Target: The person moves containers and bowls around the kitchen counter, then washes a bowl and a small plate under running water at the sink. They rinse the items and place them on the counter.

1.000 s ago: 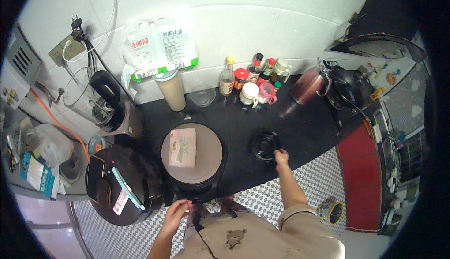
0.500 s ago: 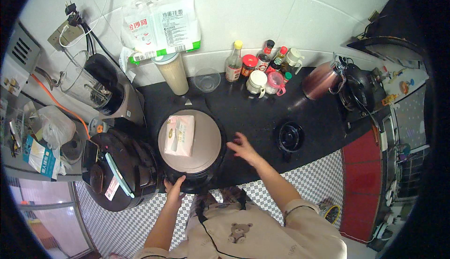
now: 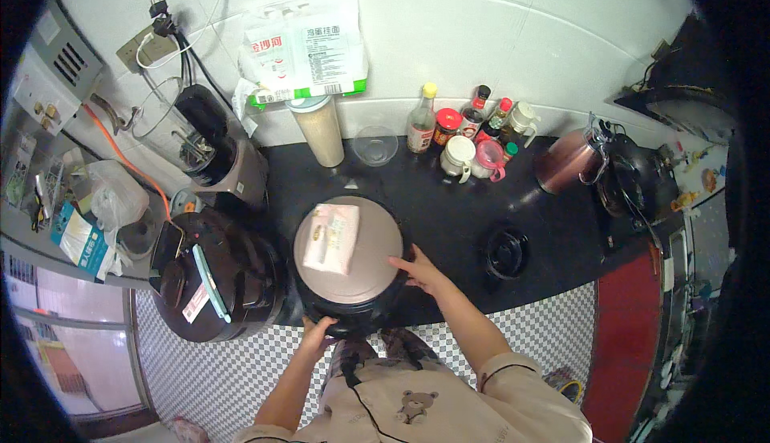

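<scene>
On the black counter in front of me stands a round black appliance (image 3: 337, 311) with a flat rose-beige lid (image 3: 373, 271). A pink-and-white packet of tissues (image 3: 332, 238) lies on that lid. At the appliance's front left edge, my left hand (image 3: 317, 332) grips it with the thumb on top, the fingers partly hidden below. My right hand (image 3: 420, 271) holds its right side, thumb over the lid's edge and fingers against the black rim.
Left of it stands a dark round cooker (image 3: 228, 283) with a pale blue-handled item on top; behind is a blender (image 3: 212, 154). Seasoning bottles (image 3: 421, 118) and jars line the wall. A black bowl (image 3: 507, 252) and a copper-coloured kettle (image 3: 569, 158) stand to the right.
My right hand has moved in from beside the appliance and now grips its right side. My left hand stays at the front left edge. The whole view has shifted slightly.
</scene>
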Action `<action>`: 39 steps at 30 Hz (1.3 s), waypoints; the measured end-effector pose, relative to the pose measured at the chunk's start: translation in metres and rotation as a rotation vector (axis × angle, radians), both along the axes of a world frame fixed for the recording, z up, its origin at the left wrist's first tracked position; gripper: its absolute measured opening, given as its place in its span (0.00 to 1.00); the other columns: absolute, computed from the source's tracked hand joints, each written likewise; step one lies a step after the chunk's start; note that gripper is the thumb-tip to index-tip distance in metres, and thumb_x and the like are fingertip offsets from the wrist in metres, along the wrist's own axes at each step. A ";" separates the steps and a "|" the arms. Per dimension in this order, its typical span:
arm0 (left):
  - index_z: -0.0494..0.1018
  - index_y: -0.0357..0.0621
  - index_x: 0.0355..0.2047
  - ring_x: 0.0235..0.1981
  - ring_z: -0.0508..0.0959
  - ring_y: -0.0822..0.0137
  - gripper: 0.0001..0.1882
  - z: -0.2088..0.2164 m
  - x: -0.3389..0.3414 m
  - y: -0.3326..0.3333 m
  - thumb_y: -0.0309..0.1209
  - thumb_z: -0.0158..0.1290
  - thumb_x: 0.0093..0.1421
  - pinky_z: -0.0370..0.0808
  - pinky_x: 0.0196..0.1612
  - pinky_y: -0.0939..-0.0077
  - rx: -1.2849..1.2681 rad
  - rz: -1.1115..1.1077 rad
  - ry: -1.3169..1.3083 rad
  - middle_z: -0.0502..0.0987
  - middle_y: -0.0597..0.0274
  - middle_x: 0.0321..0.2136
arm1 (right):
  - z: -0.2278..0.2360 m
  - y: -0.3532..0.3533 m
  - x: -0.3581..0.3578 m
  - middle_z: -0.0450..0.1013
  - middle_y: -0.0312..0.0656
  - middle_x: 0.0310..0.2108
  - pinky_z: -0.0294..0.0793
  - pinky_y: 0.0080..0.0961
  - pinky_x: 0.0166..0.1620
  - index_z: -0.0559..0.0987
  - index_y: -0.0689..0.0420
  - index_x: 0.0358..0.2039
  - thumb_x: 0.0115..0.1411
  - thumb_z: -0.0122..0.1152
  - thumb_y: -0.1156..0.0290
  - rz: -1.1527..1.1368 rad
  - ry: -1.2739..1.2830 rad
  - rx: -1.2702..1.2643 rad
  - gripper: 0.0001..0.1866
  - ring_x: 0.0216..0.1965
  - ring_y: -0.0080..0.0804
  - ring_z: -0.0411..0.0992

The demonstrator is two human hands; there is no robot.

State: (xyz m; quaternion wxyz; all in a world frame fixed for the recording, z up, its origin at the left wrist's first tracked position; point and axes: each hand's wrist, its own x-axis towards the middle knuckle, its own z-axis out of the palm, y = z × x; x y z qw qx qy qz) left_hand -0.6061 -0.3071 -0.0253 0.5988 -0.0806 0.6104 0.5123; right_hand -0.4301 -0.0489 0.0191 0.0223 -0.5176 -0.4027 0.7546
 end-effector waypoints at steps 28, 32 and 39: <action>0.35 0.51 0.61 0.56 0.57 0.53 0.52 0.030 0.089 0.108 0.39 0.60 0.46 0.60 0.53 0.52 -0.016 -0.205 0.028 0.51 0.50 0.57 | -0.013 0.019 0.119 0.54 0.49 0.58 0.54 0.34 0.56 0.53 0.59 0.59 0.52 0.59 0.61 -0.601 -0.189 0.177 0.38 0.58 0.39 0.54; 0.50 0.46 0.60 0.58 0.58 0.60 0.36 0.044 0.034 0.029 0.41 0.53 0.55 0.60 0.55 0.62 0.192 -0.296 -0.036 0.54 0.58 0.58 | 0.014 -0.028 0.078 0.51 0.48 0.58 0.50 0.31 0.59 0.54 0.59 0.57 0.51 0.55 0.75 -0.527 -0.097 0.940 0.33 0.59 0.37 0.51; 0.68 0.43 0.45 0.34 0.75 0.68 0.17 0.006 -0.154 -0.223 0.34 0.51 0.55 0.75 0.37 0.74 -0.256 -0.023 0.011 0.74 0.61 0.37 | 0.050 -0.134 -0.050 0.63 0.42 0.46 0.66 0.29 0.48 0.60 0.58 0.53 0.54 0.52 0.77 -0.041 0.456 0.436 0.25 0.47 0.32 0.64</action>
